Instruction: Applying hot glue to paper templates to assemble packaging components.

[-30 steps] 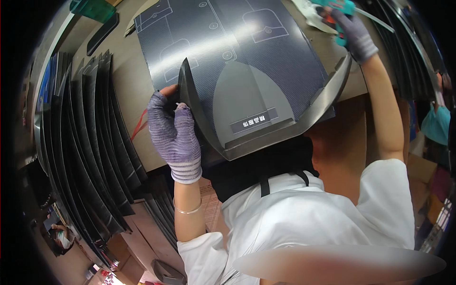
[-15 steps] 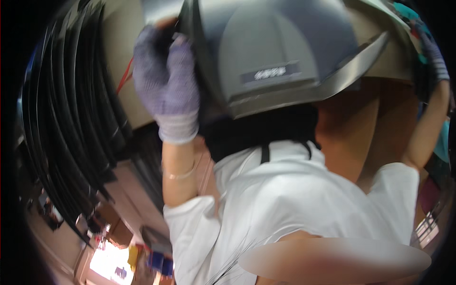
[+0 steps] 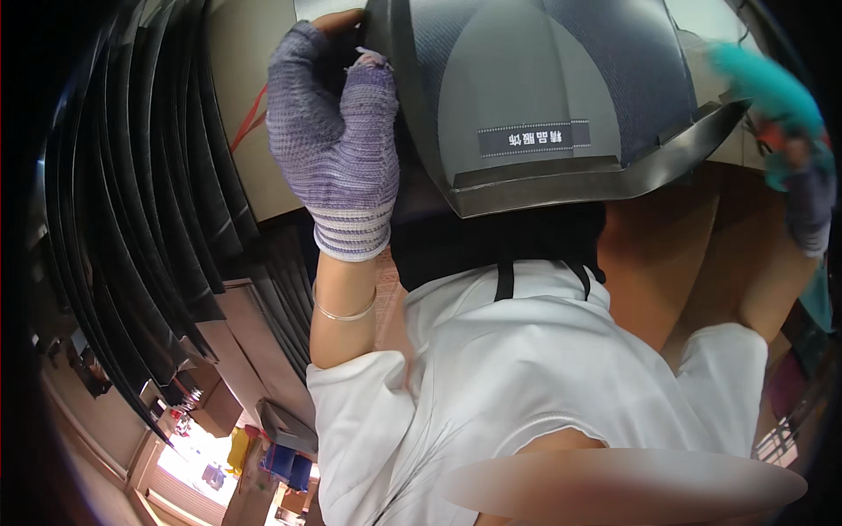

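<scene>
A printed grey and dark-blue cardboard box (image 3: pixel 535 96) with raised, folded edges lies in front of me, its small label upside down to my view. My left hand (image 3: pixel 333 131), in a purple knitted glove with bare fingertips, is closed at the box's left side wall. The thumb is on the near side of that wall, and the other fingertips are partly hidden. Off to the right, my right hand (image 3: pixel 809 197) wears a similar glove and is closed on a teal cloth (image 3: pixel 767 83), smeared by motion. A bit of red shows beside that cloth.
Several dark curved sheets (image 3: pixel 140 175) stand in a row at the left. A red strap (image 3: pixel 250 123) hangs beside them on a beige surface. Brown cardboard (image 3: pixel 658 254) stands below the box on the right. Blue bins (image 3: pixel 288 465) are in the lower-left background.
My right hand has come down and inward, and the teal cloth now reaches toward the box's right corner. My left hand stays at the left wall; the whole view has shifted slightly.
</scene>
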`<state>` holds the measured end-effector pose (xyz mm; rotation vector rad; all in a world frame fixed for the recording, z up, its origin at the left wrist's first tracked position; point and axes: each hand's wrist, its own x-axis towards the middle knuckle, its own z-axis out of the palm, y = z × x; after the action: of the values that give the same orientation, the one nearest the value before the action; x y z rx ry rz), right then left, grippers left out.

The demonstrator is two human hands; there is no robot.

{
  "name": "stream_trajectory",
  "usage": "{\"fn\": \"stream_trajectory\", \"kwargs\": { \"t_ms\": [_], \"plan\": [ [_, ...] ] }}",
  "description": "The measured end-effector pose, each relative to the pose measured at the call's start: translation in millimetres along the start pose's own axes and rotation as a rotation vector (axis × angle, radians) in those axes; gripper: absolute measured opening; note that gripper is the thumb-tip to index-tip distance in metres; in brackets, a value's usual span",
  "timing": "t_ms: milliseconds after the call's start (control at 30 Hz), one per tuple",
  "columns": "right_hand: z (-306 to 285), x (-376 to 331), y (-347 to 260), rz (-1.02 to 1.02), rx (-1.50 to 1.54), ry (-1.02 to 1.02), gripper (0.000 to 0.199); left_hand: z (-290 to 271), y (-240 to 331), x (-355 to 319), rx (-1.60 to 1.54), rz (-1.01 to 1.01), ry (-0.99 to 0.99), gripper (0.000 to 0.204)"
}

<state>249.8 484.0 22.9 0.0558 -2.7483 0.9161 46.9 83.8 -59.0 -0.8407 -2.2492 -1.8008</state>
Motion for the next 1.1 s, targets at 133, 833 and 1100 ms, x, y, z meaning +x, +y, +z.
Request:
{"fn": "stream_trajectory", "kwargs": {
  "t_ms": [133,833,1100],
  "plan": [
    [79.1,77.4,-105.2,-0.231,-0.032,-0.443,0.055,1.9,20.8,-1.9,-0.059,-0.091,0.114,0.032],
    [125.9,115.1,-101.3,-0.444,0.131,-0.567,0.047,-8.5,-12.0,-17.5,-0.113,0.053,0.214,0.039],
    [131.1,87.7,-95.5,-0.071,-0.105,-0.303,0.053,5.9,15.6,-13.9,-0.106,-0.106,0.228,0.040]
  ]
}}
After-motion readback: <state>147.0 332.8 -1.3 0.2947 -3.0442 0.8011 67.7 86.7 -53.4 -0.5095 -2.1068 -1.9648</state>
